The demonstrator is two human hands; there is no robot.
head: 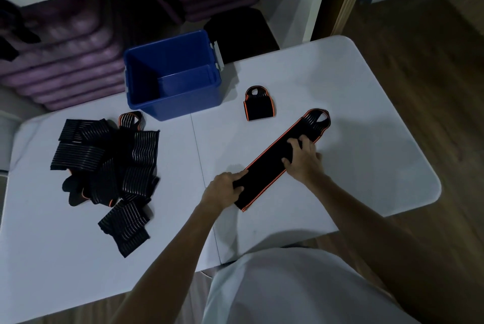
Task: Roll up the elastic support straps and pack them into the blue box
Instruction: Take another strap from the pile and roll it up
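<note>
Left hand (pixel 226 187) pinches the near end of the flat strap (pixel 280 158) so it stays taut, right hand (pixel 303 158) grips it further up, probably smoothing before rolling; blue box (pixel 172 75) sits beyond them, looks empty

We see a white table (pixel 327 75) with rounded corners and a thin seam running across its top. On it, toward the far edge, stands the blue box (pixel 172 80), open at the top. Just right of the box lies a rolled strap (pixel 258 105), black with orange trim. Nearer us, right of the seam, a long strap (pixel 272 166) lies flat and stretched out diagonally, its looped end pointing away. On the left part of the table rests a loose pile of straps (pixel 110 166), black with pale ribbing, overlapping one another.
</note>
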